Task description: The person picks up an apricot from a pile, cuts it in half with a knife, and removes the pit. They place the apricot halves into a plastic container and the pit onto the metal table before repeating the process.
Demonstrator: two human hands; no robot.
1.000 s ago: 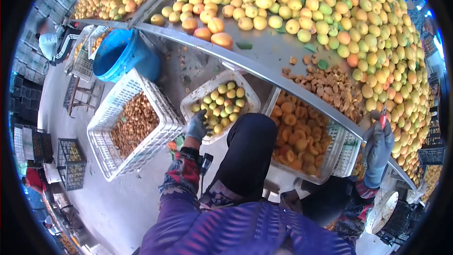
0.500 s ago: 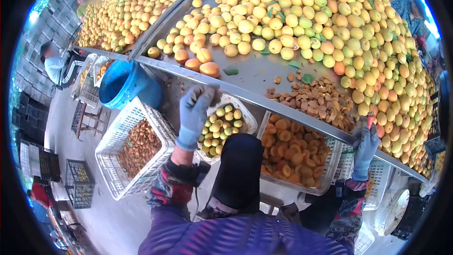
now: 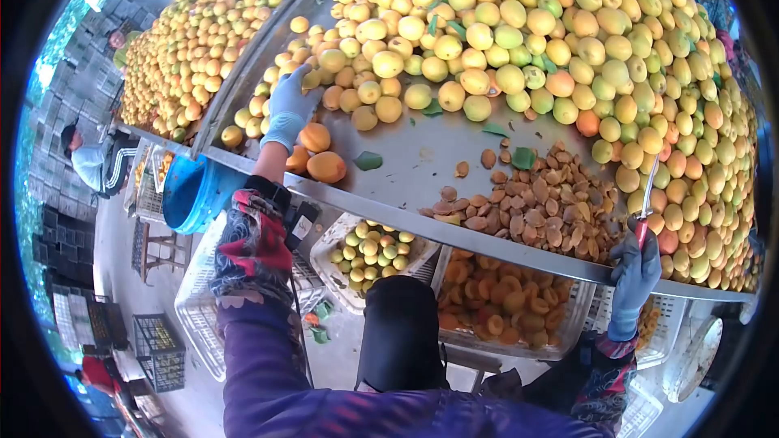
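Left hand (image 3: 294,105): fingertips partly hidden in fruit heap (image 3: 479,36); grip on any piece cannot be told. Right hand (image 3: 636,276): fingers cover lower handle of knife (image 3: 643,229). Heap cut off by top edge. Counter (image 3: 406,164) rim hides far side of tray (image 3: 578,312). Left sleeve (image 3: 251,251) blocks part of white crate (image 3: 201,316). Purple top (image 3: 365,415) cut by bottom edge. Person at far left (image 3: 91,164): too small for detail.

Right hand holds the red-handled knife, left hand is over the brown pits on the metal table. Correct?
One error: the left hand is at the yellow fruit, well away from the brown pits on the metal table. Head view shows it. The right hand does hold the red-handled knife.
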